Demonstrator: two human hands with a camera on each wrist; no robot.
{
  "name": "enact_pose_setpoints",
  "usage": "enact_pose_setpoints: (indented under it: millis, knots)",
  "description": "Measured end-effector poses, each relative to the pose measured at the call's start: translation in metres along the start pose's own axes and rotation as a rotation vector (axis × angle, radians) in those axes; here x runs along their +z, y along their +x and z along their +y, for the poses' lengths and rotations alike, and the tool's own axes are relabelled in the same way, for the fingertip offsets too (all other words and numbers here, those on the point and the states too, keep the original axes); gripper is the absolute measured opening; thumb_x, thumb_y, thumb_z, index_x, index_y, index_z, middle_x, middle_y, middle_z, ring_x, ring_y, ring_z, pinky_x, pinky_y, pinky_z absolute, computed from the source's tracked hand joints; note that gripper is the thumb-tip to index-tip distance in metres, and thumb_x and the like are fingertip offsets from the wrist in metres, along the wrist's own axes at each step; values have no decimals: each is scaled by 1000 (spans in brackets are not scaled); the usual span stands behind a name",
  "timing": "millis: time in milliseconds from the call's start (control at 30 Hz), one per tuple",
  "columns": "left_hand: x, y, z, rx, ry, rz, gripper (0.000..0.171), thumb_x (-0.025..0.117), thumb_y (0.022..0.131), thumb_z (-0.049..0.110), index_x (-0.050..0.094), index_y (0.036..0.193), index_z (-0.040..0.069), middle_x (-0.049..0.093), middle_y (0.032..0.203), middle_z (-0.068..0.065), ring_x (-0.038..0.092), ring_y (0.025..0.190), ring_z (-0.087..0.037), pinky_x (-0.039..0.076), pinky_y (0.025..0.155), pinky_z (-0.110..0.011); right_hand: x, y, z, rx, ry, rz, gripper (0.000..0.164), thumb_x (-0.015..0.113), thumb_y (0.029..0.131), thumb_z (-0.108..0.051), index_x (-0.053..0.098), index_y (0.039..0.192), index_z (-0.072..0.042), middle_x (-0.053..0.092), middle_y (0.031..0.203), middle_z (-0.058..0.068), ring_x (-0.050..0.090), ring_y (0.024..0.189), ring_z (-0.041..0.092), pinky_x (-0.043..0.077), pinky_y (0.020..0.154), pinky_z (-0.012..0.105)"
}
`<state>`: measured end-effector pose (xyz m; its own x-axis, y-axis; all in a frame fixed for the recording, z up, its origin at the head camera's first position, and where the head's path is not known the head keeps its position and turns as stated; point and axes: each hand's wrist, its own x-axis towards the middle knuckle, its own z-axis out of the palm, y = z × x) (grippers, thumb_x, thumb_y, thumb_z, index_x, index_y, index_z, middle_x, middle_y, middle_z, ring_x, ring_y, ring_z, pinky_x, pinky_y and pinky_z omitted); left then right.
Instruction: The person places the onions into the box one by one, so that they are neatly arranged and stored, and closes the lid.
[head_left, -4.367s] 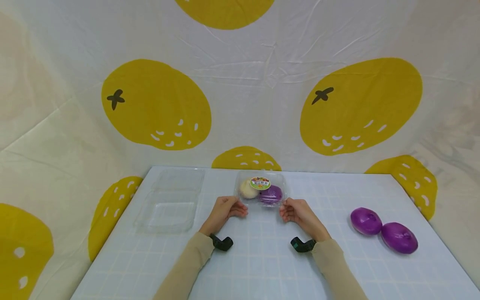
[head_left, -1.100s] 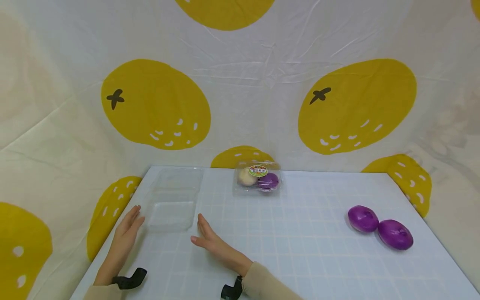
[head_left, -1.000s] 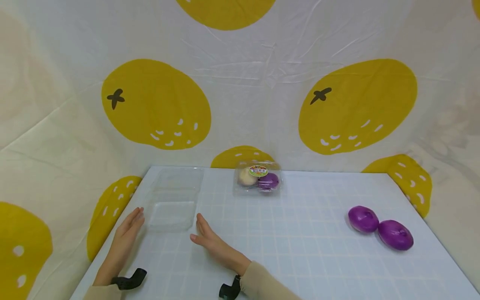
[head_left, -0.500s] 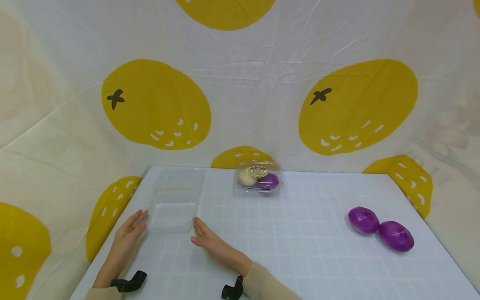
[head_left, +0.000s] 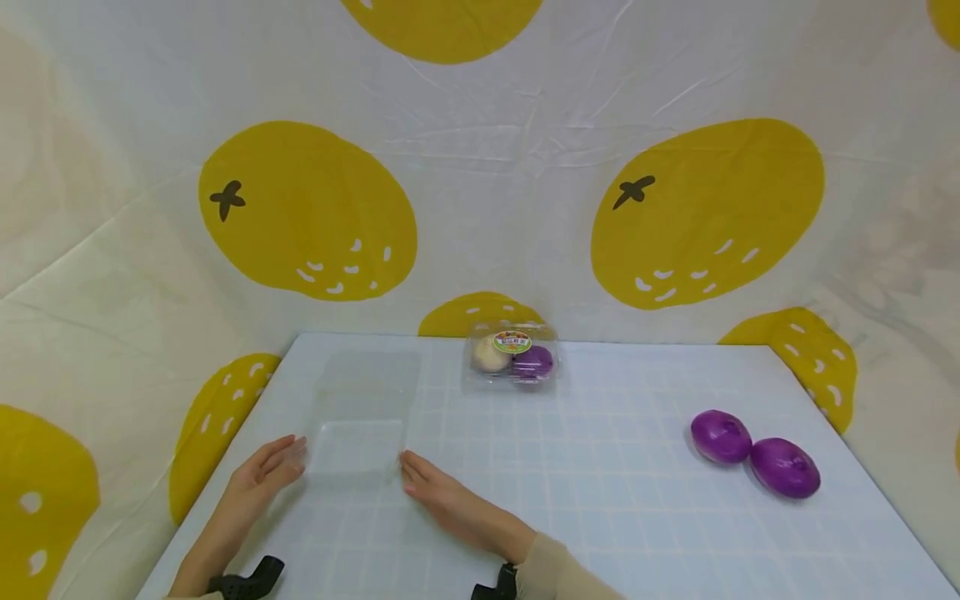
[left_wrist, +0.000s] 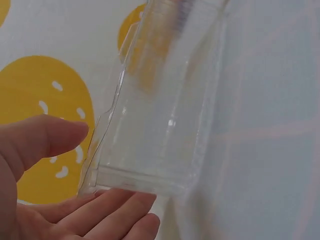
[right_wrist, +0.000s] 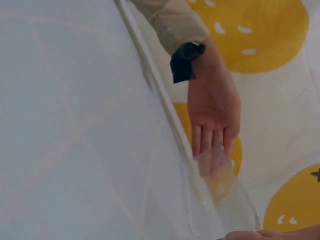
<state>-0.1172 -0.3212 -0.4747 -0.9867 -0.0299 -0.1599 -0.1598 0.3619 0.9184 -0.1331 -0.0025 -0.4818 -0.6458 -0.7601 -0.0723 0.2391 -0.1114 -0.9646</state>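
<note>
An open clear plastic clamshell box (head_left: 356, 479) lies at the left of the table, its lid part (head_left: 367, 371) folded back toward the wall. My left hand (head_left: 258, 479) is at its left side; in the left wrist view the straight fingers (left_wrist: 110, 212) touch the box's end while the thumb stands off it. Across from it, my right hand (head_left: 450, 500) has its extended fingertips at the box's right edge. The right wrist view shows the left hand's fingers through the clear plastic, with only a little of the right hand at the bottom.
A closed clear box (head_left: 480, 375) with a label, holding a cream round item and a purple one, stands at the table's back edge. Two glossy purple onion-like ovals (head_left: 785, 468) lie side by side at the right. A printed cloth wall (head_left: 510, 208) rises behind.
Earlier both hands were at the closed box, which now stands farther back. They moved left to the open box, which has since shifted nearer and slightly right between them.
</note>
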Motion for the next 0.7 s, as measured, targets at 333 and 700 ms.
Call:
enact_pose_setpoints:
  millis: [333, 700]
  knots:
    - [1, -13, 8, -1, 36, -119, 55, 63, 99, 23, 40, 143, -2, 45, 148, -23, 57, 123, -11, 49, 87, -15, -7, -32, -13, 64, 146, 17, 72, 37, 107, -32, 0, 154, 9, 4, 164, 23, 3, 151, 34, 3, 122, 45]
    - [12, -24, 21, -27, 69, -296, 72, 67, 95, 21, 32, 146, -14, 43, 146, -30, 49, 130, -43, 55, 92, -33, -12, -68, -32, 165, 140, -17, 75, 32, 107, -40, 5, 152, 14, 10, 160, 30, 9, 149, 41, 6, 122, 50]
